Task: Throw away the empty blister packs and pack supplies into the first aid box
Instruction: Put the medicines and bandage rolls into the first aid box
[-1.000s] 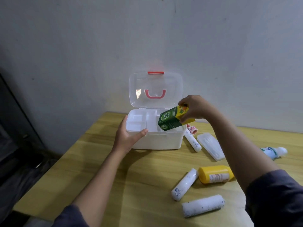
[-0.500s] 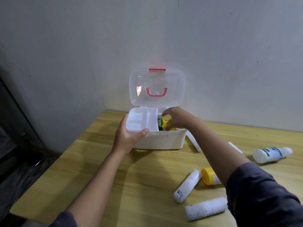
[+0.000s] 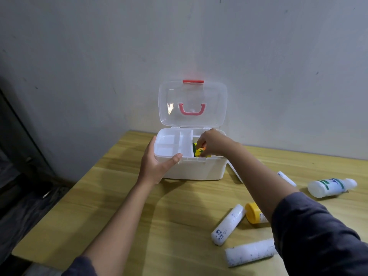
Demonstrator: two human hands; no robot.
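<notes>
The white first aid box [image 3: 199, 169] stands at the back of the wooden table, its clear lid [image 3: 192, 104] with a pink handle raised. My left hand [image 3: 157, 163] grips the box's front left corner, thumb on the rim. My right hand [image 3: 212, 143] reaches into the box's right compartment, fingers pinched on the green and yellow carton [image 3: 198, 151], which sits low inside beside the white divided tray [image 3: 172, 143]. Most of the carton is hidden by my hand.
On the table to the right lie two white bandage rolls [image 3: 229, 224] [image 3: 250, 252], a yellow bottle [image 3: 253, 214], a white bottle with green stripes [image 3: 331, 187] and a thin white tube [image 3: 285, 178]. The table's left edge drops to a dark floor.
My right hand carried the carton from above the box's rim down into the right compartment. My left hand kept its hold on the box.
</notes>
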